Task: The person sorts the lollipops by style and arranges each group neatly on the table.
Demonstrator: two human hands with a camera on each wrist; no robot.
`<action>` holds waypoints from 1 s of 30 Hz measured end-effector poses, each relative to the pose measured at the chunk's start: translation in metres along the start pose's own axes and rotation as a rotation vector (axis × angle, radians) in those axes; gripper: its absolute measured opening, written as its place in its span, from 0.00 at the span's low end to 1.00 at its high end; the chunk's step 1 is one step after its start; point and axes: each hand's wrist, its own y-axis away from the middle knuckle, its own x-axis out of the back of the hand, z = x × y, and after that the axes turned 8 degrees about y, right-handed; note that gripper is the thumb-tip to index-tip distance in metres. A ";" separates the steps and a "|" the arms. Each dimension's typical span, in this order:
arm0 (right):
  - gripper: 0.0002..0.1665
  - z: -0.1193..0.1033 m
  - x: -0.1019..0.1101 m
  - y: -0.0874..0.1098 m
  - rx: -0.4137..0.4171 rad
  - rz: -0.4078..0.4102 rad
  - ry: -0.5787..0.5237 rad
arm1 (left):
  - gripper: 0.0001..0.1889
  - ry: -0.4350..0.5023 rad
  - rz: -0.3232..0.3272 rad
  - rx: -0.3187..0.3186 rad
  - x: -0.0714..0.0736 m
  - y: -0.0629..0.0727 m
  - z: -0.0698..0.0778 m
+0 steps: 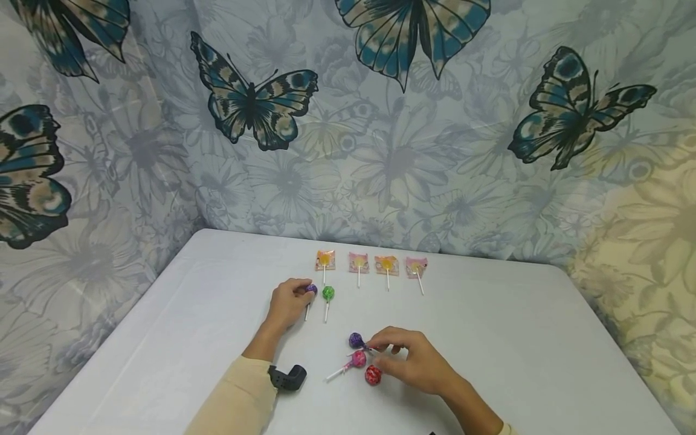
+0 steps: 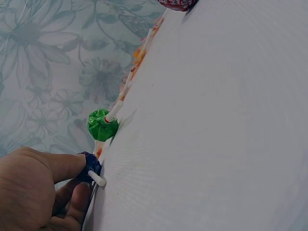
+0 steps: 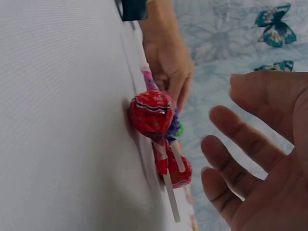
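Observation:
My left hand [image 1: 288, 304] pinches a purple-wrapped lollipop [image 1: 312, 289] by its round head between thumb and fingers; its white stick points toward me. Just right of it lies a green lollipop [image 1: 328, 293]. My right hand [image 1: 415, 362] hovers beside a loose group of lollipops: a purple one [image 1: 356, 340], a pink one [image 1: 358, 359] and a red one [image 1: 373, 375]. In the right wrist view the fingers [image 3: 245, 139] are spread and hold nothing. A second red lollipop [image 3: 180, 169] shows there behind the nearer red one [image 3: 152, 114]; my hand hides it in the head view.
Several flat lollipops in clear wrappers, among them an orange one [image 1: 325, 260] and a pink one [image 1: 417, 267], lie in a row toward the back of the white table [image 1: 489, 314]. A butterfly-printed cloth [image 1: 397, 163] hangs behind. A black band [image 1: 288, 377] circles my left wrist.

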 end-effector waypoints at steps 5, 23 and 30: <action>0.13 0.004 -0.002 0.002 -0.005 -0.063 0.015 | 0.14 0.000 -0.002 -0.010 -0.001 0.000 0.001; 0.16 0.005 -0.011 0.001 -0.021 -0.211 0.151 | 0.14 0.000 0.004 0.018 -0.002 0.000 0.001; 0.14 0.000 -0.012 0.000 -0.047 -0.258 0.209 | 0.15 -0.002 0.006 0.023 -0.001 0.000 0.001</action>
